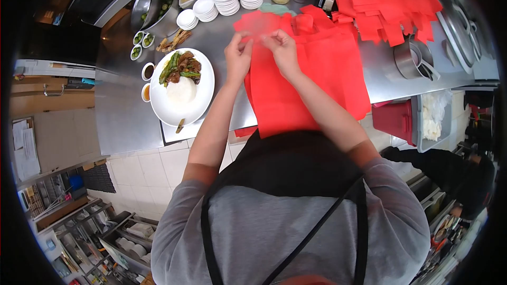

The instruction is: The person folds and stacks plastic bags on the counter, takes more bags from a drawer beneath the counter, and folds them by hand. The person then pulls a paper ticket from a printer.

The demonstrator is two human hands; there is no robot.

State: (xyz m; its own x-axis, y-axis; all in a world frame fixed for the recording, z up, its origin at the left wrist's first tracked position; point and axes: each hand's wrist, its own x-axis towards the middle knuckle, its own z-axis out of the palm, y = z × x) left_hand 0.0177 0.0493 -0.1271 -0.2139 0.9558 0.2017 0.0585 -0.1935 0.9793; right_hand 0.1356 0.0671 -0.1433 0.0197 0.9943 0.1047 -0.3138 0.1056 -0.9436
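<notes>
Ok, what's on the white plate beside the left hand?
On the white plate: a rice mound with green vegetables and brown pieces beyond it, plus a small brownish strip at the near rim. The surface beneath the food is covered.

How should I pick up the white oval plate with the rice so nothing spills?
Probably from the near side, with two hands: one under the right rim, one under the near-left rim. The white oval plate is bare there, because the rice and the meat and greens sit mid-plate and farther back. Two sauce cups crowd the left side higher up.
</notes>
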